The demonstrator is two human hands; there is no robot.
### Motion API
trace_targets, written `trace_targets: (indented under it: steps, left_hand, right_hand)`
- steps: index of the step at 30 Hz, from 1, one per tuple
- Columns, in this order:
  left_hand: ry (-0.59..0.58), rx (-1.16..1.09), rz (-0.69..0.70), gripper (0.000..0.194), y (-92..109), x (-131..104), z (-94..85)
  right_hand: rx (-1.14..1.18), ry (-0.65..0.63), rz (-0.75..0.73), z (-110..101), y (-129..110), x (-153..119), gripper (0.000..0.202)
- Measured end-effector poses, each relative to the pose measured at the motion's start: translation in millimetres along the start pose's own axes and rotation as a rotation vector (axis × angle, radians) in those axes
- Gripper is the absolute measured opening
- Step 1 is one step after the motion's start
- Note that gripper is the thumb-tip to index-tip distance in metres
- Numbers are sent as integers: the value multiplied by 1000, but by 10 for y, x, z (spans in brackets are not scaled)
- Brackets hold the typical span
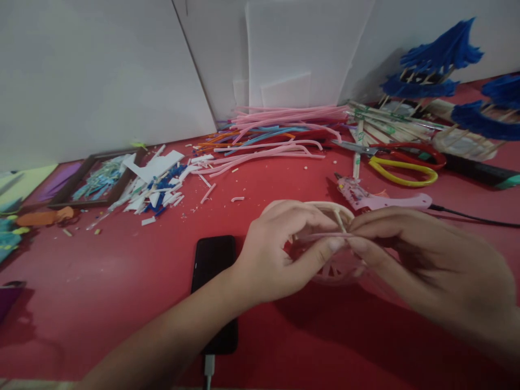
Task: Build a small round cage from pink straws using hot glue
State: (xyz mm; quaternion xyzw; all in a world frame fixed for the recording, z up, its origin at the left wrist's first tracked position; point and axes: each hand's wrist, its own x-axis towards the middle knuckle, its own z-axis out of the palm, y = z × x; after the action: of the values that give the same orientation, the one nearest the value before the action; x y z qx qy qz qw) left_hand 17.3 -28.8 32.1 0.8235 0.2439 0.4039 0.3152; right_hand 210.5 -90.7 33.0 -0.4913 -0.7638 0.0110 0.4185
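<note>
Head camera, sole view: Working bare-handed over a red tabletop, pinching a slim pink strip before a wheel-like round frame. Right of centre, both strip and frame, partly covered by the fingers and a little right of a black phone. Impossible to tell from this angle: strip against the pale rim, or merely in front of it.

Left hand: thumb and forefinger closed on the strip, remaining fingers mostly hidden. Right hand: thumb and forefinger tips pressed together at the strip's right end, other fingers bent in behind.

Best handled, judging by the grip, with a light pinch near the ends; likely to bend or kink under a hard squeeze mid-length. Advisable to brace the frame without pressing on its thin spokes, apparently easy to push out of line. Bring the strip level before any contact, and shift the fingertips enough to leave the rim in sight. Keep the right knuckles away from the pink glue gun, lying just beyond; treat as hot, for safety. Strewn farther back: spare pink strips, scissors, white and blue scraps.
</note>
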Motion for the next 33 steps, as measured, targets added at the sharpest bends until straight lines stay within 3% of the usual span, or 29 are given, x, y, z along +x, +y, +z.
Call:
trace_targets:
  steps: [5,9,13,16,23,27,33]
  left_hand:
    - [43,-28,1,11,34,0,-25]
    - [172,-85,-152,14,0,33,-52]
    - [264,-250,-297,4,-108,92,-86]
    - [292,-322,-394,16,-183,116,-115]
    - [344,-286,-396,10,-296,119,-147]
    - [335,-323,-453,12,-336,121,-147]
    - [326,-385,-503,13,-405,99,-147]
  right_hand:
    - [93,-10,69,-3,-35,17,14]
    - [197,-22,166,-3,-31,30,15]
    - [310,-28,318,21,-24,38,24]
    - [412,-40,453,63,-7,49,34]
    - [622,-163,663,169,106,44,41]
    - [656,-169,677,192,133,19,42]
    - [332,-77,473,142,112,6,27]
